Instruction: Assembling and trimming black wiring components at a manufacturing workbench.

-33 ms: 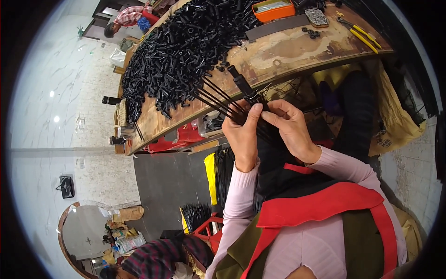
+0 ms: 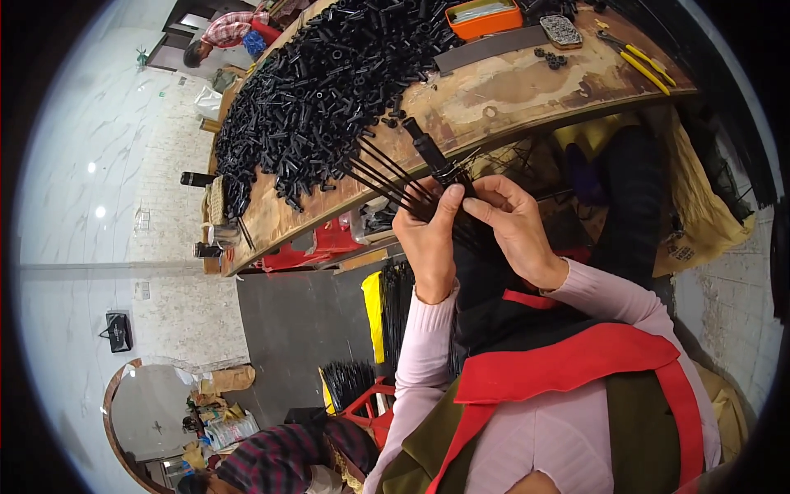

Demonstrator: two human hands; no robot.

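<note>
Over the near edge of the table, my two hands work close together on what looks like an umbrella frame. At its top a stepped black plastic tube [image 2: 429,150] points up and away, tilted left. My left hand [image 2: 432,243] is closed around several thin black ribs [image 2: 380,177], which fan out to the left past its thumb. With fingers bent, my right hand [image 2: 521,233] pinches at the base of the tube, where the ribs meet. Thin wire ends [image 2: 470,155] show there. Exactly what the right fingertips grip is hidden.
A large heap of black plastic tubes [image 2: 313,107] covers the left of the wooden table [image 2: 510,90]. Farther right are an orange box [image 2: 484,18], a tin of small metal pieces [image 2: 561,30] and yellow-handled pliers [image 2: 646,68]. Bundled black rods [image 2: 398,309] stand below. Other people are nearby.
</note>
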